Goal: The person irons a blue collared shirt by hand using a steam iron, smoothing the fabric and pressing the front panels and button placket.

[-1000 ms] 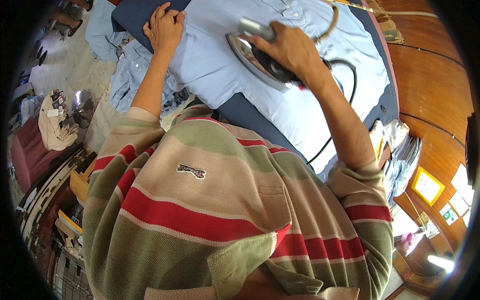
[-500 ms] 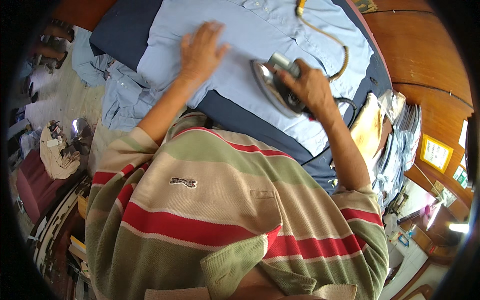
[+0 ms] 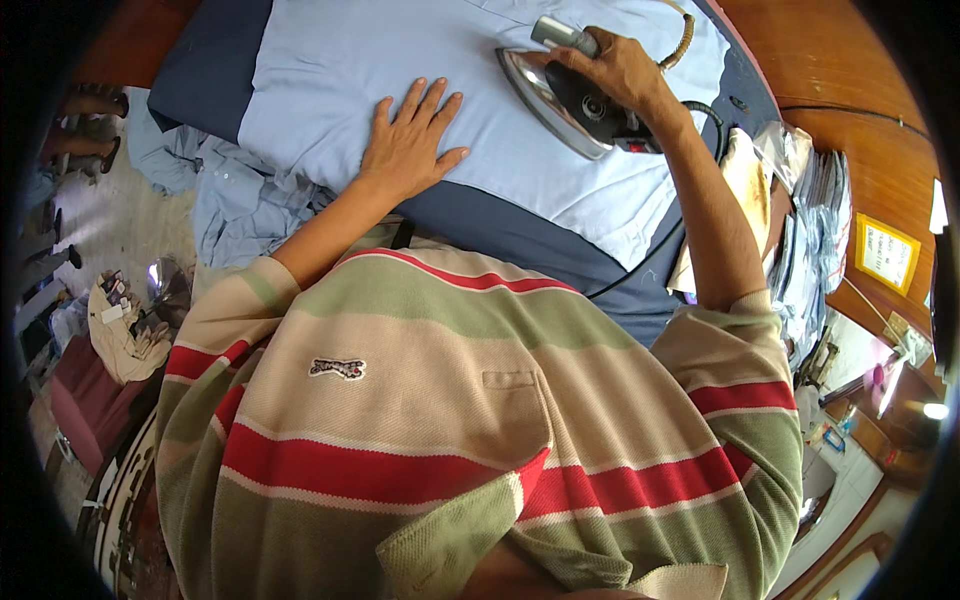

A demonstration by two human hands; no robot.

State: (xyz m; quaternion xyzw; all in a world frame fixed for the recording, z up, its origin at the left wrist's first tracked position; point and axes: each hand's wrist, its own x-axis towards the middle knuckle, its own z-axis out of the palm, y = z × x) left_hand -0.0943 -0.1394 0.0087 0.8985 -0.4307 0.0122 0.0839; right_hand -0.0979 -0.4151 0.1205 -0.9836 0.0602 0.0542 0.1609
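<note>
A light blue shirt (image 3: 330, 75) lies spread over the dark blue cloth (image 3: 480, 222) that covers the ironing table. My left hand (image 3: 410, 145) rests palm down on the shirt near its close edge, fingers spread. Right of it, my right hand (image 3: 625, 72) is wrapped round the handle of a clothes iron (image 3: 570, 95), whose shiny metal soleplate is on the fabric with its tip toward the far left. A tan coiled tube (image 3: 682, 45) runs from behind the iron, and a black cord (image 3: 645, 262) passes down past the shirt's near corner.
Crumpled blue garments (image 3: 240, 200) hang off the table's left side. At the right stand folded shirts in clear plastic (image 3: 815, 215) and a scorched cream cloth (image 3: 745, 180). A wooden panel (image 3: 840, 60) borders the right. A maroon box with beige cloth (image 3: 95, 400) stands lower left.
My left hand has come down nearer to me and flattened on the shirt. The iron, held in my right hand, has moved farther away across the fabric.
</note>
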